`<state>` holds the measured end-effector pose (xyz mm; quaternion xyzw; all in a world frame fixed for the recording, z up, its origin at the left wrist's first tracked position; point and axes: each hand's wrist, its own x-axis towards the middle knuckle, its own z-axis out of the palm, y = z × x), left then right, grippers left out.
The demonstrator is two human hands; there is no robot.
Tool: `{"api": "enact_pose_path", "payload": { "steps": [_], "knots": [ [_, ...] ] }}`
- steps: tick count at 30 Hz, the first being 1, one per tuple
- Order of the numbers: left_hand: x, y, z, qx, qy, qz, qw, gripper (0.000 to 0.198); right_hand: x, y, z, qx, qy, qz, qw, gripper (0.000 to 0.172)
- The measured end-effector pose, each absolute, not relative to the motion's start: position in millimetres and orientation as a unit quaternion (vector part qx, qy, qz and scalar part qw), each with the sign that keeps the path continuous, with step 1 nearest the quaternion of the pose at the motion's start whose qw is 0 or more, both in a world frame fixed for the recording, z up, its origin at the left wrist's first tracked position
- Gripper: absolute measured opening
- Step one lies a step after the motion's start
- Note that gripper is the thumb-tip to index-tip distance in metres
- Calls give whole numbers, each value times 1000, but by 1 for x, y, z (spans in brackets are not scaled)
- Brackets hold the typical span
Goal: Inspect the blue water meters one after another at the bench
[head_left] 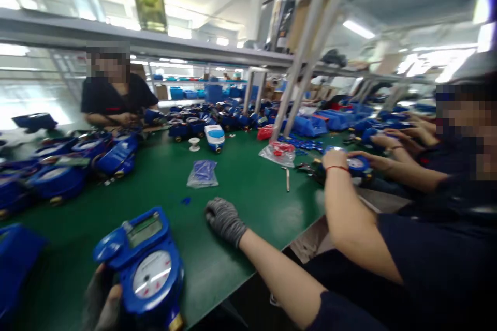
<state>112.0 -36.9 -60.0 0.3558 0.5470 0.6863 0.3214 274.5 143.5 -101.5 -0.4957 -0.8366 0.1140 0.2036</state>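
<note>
Blue meter [155,264], long axis running near to far at the green table's [240,178] near left, is clamped along its left side by the left hand [104,302]; the right hand [225,221] sits apart to its right, curled, whether holding anything cannot be told.

1. Left hand [103,302]: at the near left, in a grey glove, bent in a grip, with uncovered tips showing.
2. Right hand [225,221]: farther off, in a grey knit glove, back upward, fingers [212,212] curled under.
3. Right forearm [281,276]: bare, slanting from the near right, with a dark sleeve [334,307] around the elbow.
</note>
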Motion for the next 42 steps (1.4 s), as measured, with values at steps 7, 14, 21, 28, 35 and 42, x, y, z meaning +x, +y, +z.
{"api": "enact_pose_path", "payload": {
  "steps": [7, 14, 21, 28, 35, 42],
  "knots": [
    [98, -62, -90, 250, 549, 740, 297, 65, 263, 128, -76, -410, -809, 309, 287, 13],
    [97, -55, -93, 257, 497, 768, 312, 68, 236, 76, -5, -312, -837, 359, 269, 5],
    [97, -55, -93, 258, 512, 761, 304, 68, 221, 74, 12, -362, -883, 248, 168, 6],
    [98, -44, -87, 222, 509, 784, 277, 75, 226, 64, 20, -261, -958, 60, 99, 17],
    [94, -37, -96, 196, 490, 794, 302, 81, 237, 52, 16, -192, -976, -8, 99, 27],
    [106, -51, -80, 202, 533, 769, 289, 65, 248, 78, -8, -288, -852, 381, 215, 30]
  ]
}}
